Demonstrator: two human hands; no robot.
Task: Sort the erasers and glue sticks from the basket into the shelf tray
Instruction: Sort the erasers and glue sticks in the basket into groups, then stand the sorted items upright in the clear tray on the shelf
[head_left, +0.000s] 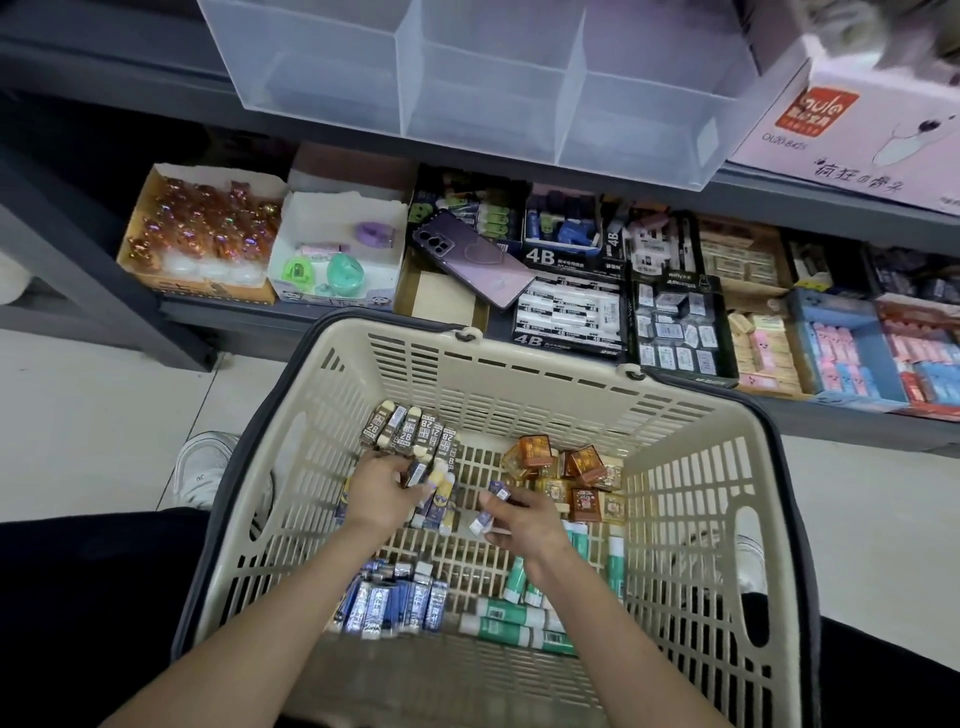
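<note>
- The basket (691, 499) is cream plastic with lots of slots in its walls and floor, and it has dark handles. It sits on the floor in front of the shelves.
- The brown erasers (410, 431) lie in a row at the far left of the basket. Each has a brown paper sleeve marked "2B" and a cream end.
- The purple erasers (439, 506) lie in a pile just below them, in purple sleeves with pale ends.
- The blue erasers (389, 605) are packed side by side in the near left corner.
- The glue sticks (511, 621) are green and white tubes. They lie in the near right part of the basket, partly under the right arm.
- Some see-through orange boxes (574, 475) are heaped at the far right of the basket.
- The left hand (382, 493) is on the purple pile, with its fingers curled round a few of those erasers.
- The right hand (524, 519) is in the middle of the basket. Its thumb and fingers pinch a small eraser (498, 490) in a purple sleeve.
- The shelf tray (467, 150) is clear plastic with thin walls that split it into boxes. It sits on the shelf above, well apart from the basket.
- A purple phone (472, 260) lies on the lower shelf, beside black boxes marked "4B" (569, 317).
</note>
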